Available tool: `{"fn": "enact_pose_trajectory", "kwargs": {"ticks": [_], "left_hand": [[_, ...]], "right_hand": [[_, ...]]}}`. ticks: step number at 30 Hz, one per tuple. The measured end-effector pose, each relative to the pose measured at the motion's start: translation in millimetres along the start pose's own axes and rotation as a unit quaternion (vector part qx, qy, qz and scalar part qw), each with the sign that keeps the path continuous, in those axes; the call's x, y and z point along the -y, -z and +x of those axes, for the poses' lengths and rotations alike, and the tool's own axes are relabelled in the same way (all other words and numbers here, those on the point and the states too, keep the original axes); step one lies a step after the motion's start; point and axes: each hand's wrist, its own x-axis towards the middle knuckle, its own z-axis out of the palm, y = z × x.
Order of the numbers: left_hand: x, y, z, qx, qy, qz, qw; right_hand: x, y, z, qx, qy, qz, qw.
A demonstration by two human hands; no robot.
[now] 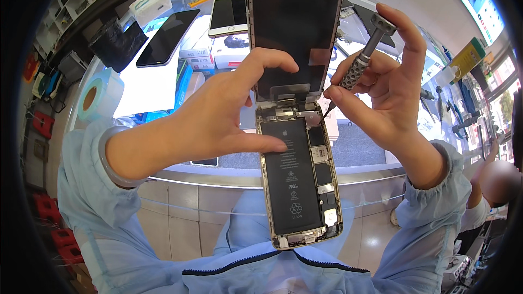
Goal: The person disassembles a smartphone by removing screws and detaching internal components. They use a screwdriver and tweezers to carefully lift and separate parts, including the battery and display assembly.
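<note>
Opened phone [298, 177] over the near edge of the bench [229, 176], taken as the clock centre. Its screen [294, 27] stands raised at 12 o'clock; the dark battery [292, 179] fills most of the body. The left hand [234, 103], between 10 and 11 o'clock, grasps the phone at its left side, thumb over the battery, forefinger curved before the screen, other fingers mostly hidden. The right hand [381, 87], between 1 and 2 o'clock, grips a metal screwdriver [357, 71], its tip at the body's 1 o'clock corner; contact cannot be told. Surroundings: white phone [229, 13] at 11 o'clock; black tablet [168, 38] between 10 and 11; tape roll [98, 95] near 10; yellow bottle [467, 60] at 2.
</note>
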Motion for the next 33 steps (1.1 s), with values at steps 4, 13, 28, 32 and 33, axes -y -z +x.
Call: {"fn": "enact_pose_trajectory", "kwargs": {"ticks": [4, 13, 28, 32, 33], "left_hand": [[-1, 0, 2, 0.001, -0.002, 0.002, 1.000], [0, 0, 1, -0.002, -0.007, 0.013, 1.000], [0, 0, 3, 0.000, -0.019, 0.009, 1.000], [1, -1, 2, -0.009, -0.019, 0.006, 1.000], [1, -1, 3, -0.008, -0.018, 0.005, 1.000]], "right_hand": [[3, 2, 0, -0.001, -0.001, -0.014, 1.000], [0, -1, 0, -0.007, 0.017, -0.033, 0.999], [3, 9, 1, 0.018, 0.008, -0.077, 0.997], [2, 8, 6, 0.055, 0.045, -0.017, 0.997], [2, 7, 5, 0.052, 0.064, -0.034, 0.996]]}}
